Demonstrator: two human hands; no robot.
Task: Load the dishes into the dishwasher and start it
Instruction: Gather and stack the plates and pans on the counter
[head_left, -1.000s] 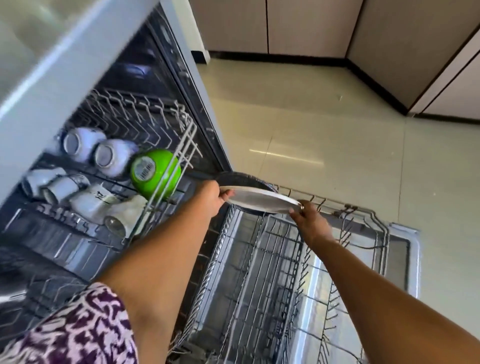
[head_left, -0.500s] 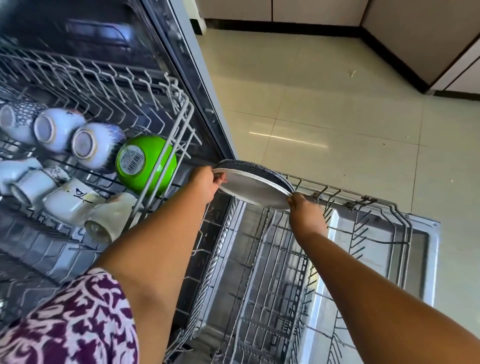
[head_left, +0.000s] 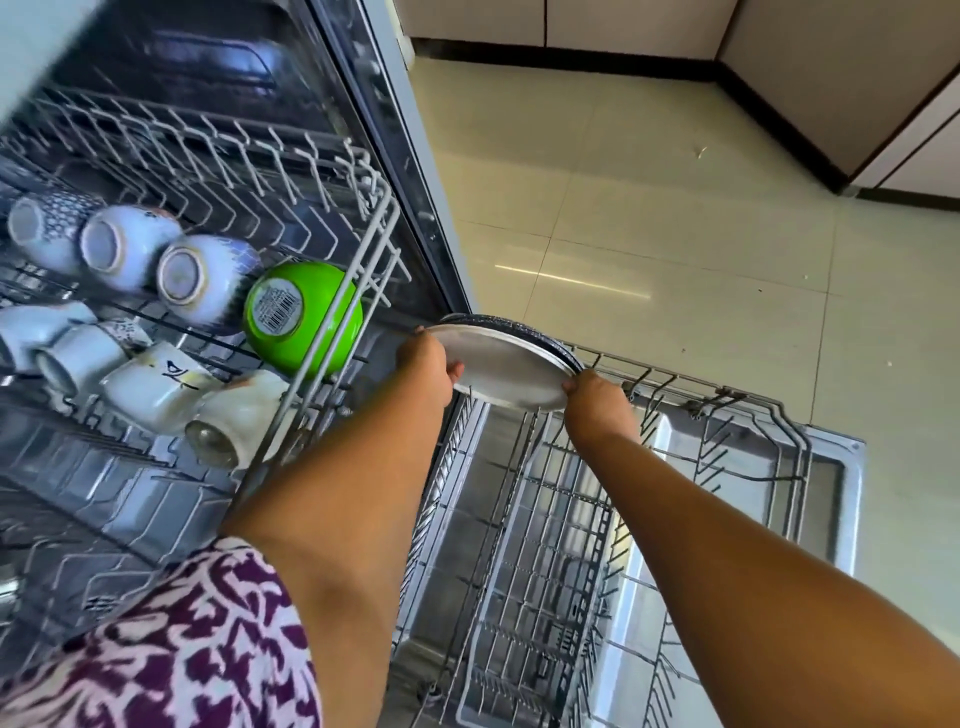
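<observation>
Two stacked plates (head_left: 506, 366), a pale one in front of a dark speckled one, are held tilted on edge over the far end of the pulled-out lower rack (head_left: 691, 457). My left hand (head_left: 428, 366) grips their left rim and my right hand (head_left: 597, 402) grips their right rim. The upper rack (head_left: 363, 291) on the left holds a green bowl (head_left: 304, 317) upside down beside several overturned white and blue cups (head_left: 202, 278).
The dishwasher's open door (head_left: 841, 499) lies flat under the lower rack. Beige floor tiles (head_left: 649, 208) stretch beyond it to cabinets (head_left: 831, 78) with a dark plinth. The dishwasher's side frame (head_left: 395, 156) stands just left of the plates.
The plates have tipped from nearly flat to more upright and sunk toward the lower rack's far end. Both hands kept their hold on the rims.
</observation>
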